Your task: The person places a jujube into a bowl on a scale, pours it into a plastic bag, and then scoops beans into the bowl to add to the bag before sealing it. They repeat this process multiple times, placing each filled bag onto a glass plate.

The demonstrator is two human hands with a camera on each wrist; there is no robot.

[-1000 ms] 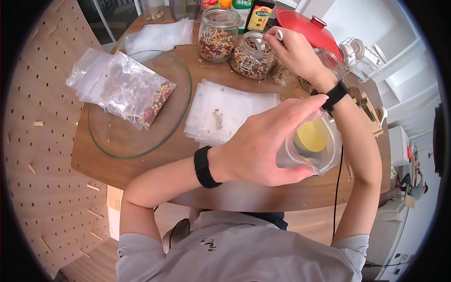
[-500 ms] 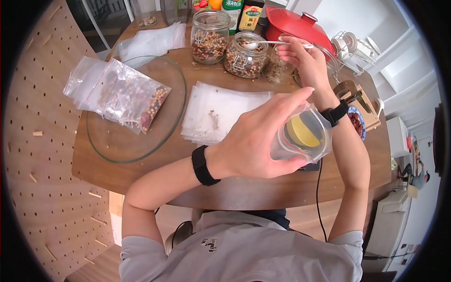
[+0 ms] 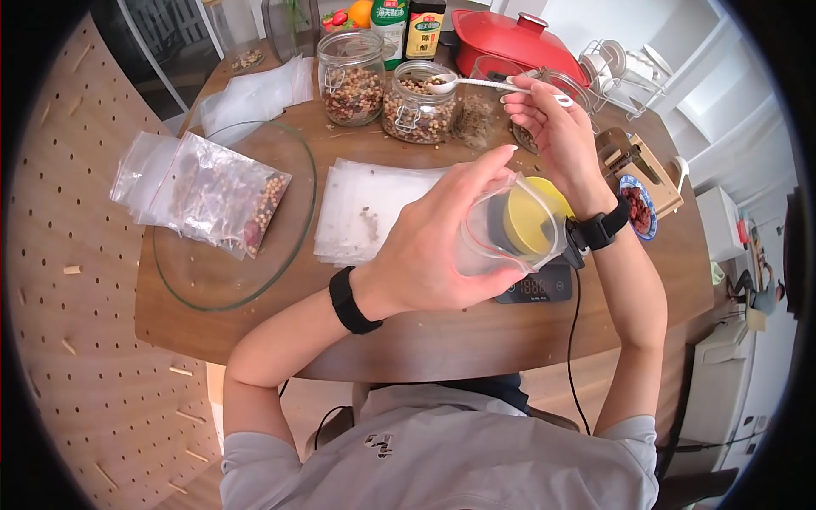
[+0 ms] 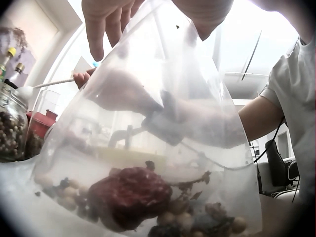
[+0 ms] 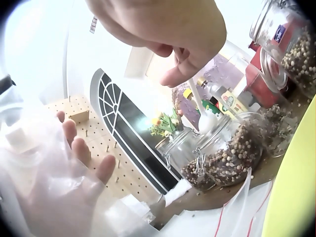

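My left hand (image 3: 429,242) holds a clear zip bag (image 3: 478,223) by its mouth, thumb and fingers spread apart around the opening. At the bottom of this bag, in the left wrist view, lie a wrinkled dark red dried date (image 4: 131,195), several round seeds and dark bits. With its fingers around the handle, my right hand (image 3: 559,127) grips a white spoon (image 3: 501,84). The spoon's bowl is over the mouth of a clip-top glass jar (image 3: 418,119) of mixed peppercorn-like seeds. Beyond the bag, a yellow dish (image 3: 552,200) appears above a black kitchen scale (image 3: 540,286).
Filled bags (image 3: 217,187) lie on a round glass plate (image 3: 289,272) at left. Flat empty bags (image 3: 361,191) are stacked mid-table. Behind stand another seed jar (image 3: 351,85), sauce bottles (image 3: 424,30) and a red lidded pot (image 3: 510,42). At right sits a patterned dish (image 3: 636,208) of red pieces.
The right hand has turned, and the spoon, earlier dipped into the jar, has risen to lie nearly level at its mouth. The left hand still holds the bag; the scale has come into view.
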